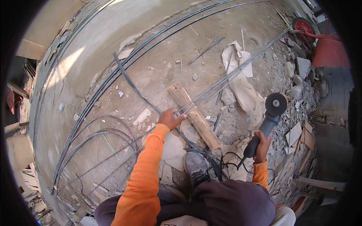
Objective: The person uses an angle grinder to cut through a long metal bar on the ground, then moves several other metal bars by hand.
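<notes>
1. Your left hand (171, 119) is just left of the wooden block (197, 118), its fingers curled around thin steel rods (226, 79).
2. Those rods cross over the upper part of the block, running well past it to the upper right and, beyond your hand, to its lower left.
3. Your right hand (263, 147), to the right of the block, is wrapped around the grip of a dark angle grinder (267, 126).
4. The grinder's round black disc (276, 104) points up and away from you, well apart from the block and the rods; you cannot tell here whether it spins.
5. Its black cord (230, 153) loops below the block's near end.
6. Your grey shoe (196, 165) stands just below and left of that end.
7. Crumpled pale paper (243, 90) lies right of the block; a red wheelbarrow (330, 52) stands farther to its upper right.
</notes>
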{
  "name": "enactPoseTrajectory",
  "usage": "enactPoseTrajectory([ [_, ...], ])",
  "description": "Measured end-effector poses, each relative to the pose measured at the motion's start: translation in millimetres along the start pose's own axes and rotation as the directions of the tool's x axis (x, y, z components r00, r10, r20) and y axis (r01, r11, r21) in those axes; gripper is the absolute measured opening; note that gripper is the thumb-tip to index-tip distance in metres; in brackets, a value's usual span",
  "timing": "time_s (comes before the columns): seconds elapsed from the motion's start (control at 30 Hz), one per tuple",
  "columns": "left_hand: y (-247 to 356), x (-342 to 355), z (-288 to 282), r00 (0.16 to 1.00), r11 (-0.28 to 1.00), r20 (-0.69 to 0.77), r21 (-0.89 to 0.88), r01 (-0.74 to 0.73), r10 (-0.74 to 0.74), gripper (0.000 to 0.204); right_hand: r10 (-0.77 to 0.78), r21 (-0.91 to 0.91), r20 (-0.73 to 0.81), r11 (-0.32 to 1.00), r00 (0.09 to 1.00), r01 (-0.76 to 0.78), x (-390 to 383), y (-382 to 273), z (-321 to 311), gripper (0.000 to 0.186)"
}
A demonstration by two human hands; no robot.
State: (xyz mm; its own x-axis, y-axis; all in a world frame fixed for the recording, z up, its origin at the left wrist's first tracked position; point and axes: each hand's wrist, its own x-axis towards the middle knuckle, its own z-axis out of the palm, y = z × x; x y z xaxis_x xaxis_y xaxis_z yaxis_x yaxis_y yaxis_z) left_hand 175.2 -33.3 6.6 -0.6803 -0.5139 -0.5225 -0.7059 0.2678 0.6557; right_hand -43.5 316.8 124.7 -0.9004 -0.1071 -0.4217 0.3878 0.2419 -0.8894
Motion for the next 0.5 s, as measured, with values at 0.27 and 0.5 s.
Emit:
enactPoseTrajectory([
  [0.27,-27,1,1,0.997,0.994,-0.052,-0.093,-0.062,0.057,0.049,-0.066,-0.104,0.284,0.990,0.956,0.099,4,-33,40,0.034],
  [0.5,-28,0,-18,0.979,0.999,-0.199,0.017,-0.042,0.044,0.044,0.096,-0.116,0.432,0.992,0.897,-0.050,13,-48,61,0.044],
])
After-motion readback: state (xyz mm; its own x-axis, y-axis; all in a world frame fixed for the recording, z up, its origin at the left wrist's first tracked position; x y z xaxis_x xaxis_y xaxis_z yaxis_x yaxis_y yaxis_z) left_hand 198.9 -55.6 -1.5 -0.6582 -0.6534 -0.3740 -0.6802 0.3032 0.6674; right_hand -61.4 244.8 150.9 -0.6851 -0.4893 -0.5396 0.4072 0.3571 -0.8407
